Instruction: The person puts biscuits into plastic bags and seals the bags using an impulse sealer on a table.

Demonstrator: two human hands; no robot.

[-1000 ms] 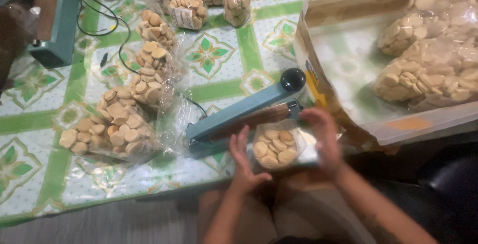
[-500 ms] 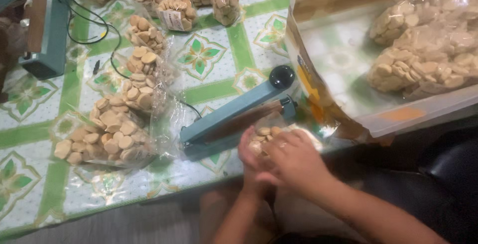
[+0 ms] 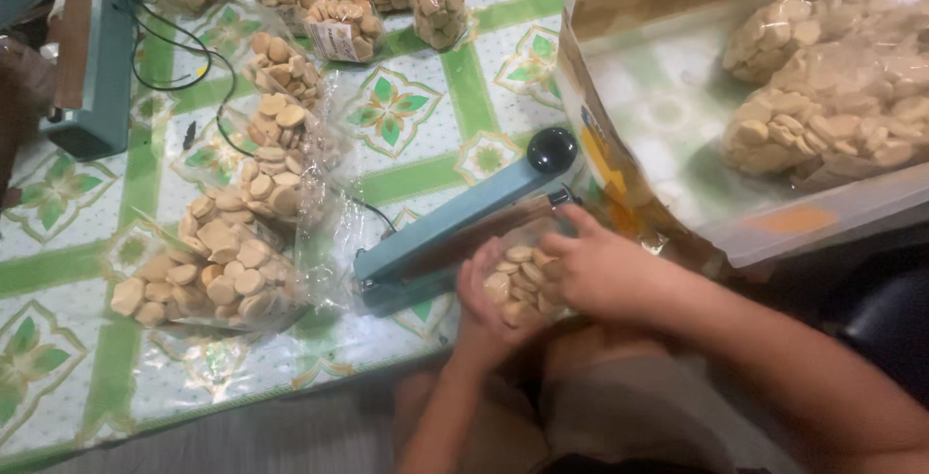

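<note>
Both hands cup a small bag of biscuits at the near edge of the desk.

The desk [image 3: 416, 48] wears a green-and-white floral cloth. At its right edge stands an open box [image 3: 677, 135] lined with plastic, holding big bags of biscuits. Filled bags [image 3: 208, 271] lie in a row from the near left corner toward the far edge. A teal heat sealer [image 3: 455, 227] (arm lowered, black knob at its far end) lies slantwise just beside the hands. The right hand [image 3: 600, 266] curls over the small bag of biscuits [image 3: 513, 281]; the left hand [image 3: 484, 305] cradles it from below.
</note>
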